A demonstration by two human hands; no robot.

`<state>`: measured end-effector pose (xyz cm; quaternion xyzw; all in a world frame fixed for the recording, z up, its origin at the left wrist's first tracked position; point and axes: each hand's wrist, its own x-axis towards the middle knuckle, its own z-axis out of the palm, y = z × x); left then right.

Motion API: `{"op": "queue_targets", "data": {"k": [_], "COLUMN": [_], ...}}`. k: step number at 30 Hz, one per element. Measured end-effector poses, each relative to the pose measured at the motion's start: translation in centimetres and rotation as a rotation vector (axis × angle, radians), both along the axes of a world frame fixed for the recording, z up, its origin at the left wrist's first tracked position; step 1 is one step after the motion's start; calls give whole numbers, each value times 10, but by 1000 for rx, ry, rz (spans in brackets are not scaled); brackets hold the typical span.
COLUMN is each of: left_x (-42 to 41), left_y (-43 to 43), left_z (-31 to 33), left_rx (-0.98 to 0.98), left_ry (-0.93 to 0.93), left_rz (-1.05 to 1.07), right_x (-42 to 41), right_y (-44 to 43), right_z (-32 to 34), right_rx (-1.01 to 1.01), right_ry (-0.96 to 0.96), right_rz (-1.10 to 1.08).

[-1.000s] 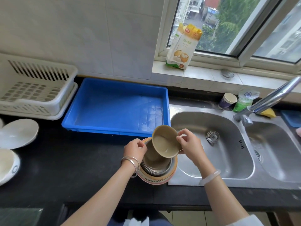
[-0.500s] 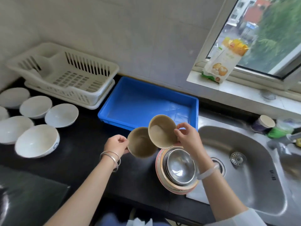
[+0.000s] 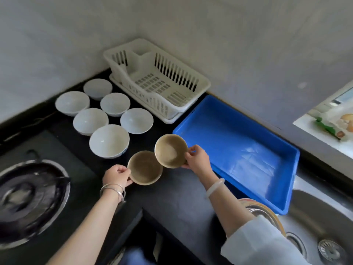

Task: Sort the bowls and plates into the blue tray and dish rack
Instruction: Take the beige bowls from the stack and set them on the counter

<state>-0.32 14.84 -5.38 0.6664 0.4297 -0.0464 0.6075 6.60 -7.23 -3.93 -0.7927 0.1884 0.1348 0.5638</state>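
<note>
Two small round bowls, matte tan with a dull, slightly mottled finish, are held over the black tabletop (image 3: pixel 172 194), between a group of white bowls and the blue tray (image 3: pixel 229 134). The near tan bowl (image 3: pixel 145 169) sits almost level. The far tan bowl (image 3: pixel 170 151) tips its hollow toward the viewer, and its rim overlaps the near one's edge; whether they touch cannot be told.

The left hand (image 3: pixel 116 175) pinches the near bowl's left rim, thumb on top and fingers (image 3: pixel 128 182) curled beneath. The right hand (image 3: pixel 197 158) grips the far bowl's right rim in the same way.

The tray is smooth, shallow, rectangular plastic. At its far left stands the dish rack (image 3: pixel 172 71), cream plastic with slotted walls and a gridded floor. Six glossy white bowls (image 3: pixel 108 140) stand upright on the left. At the near right, stacked dishes (image 3: pixel 261 209) with a metal bowl lie beside the steel sink (image 3: pixel 315 217).
</note>
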Motion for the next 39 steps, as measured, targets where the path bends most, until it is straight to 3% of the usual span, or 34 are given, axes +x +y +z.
{"op": "queue_targets", "data": {"k": [9, 17, 39], "left_x": [9, 9, -4], "left_y": [31, 32, 22], "left_z": [-23, -32, -17], "left_rx": [-55, -76, 256], "left_ry": [26, 40, 42], "left_rz": [136, 135, -69], "right_x": [40, 45, 27], "right_y": [60, 70, 54], "right_z": [-32, -45, -23], "right_rx": [106, 115, 211], "right_ry": [192, 290, 300], "right_rz": [-91, -132, -39]}}
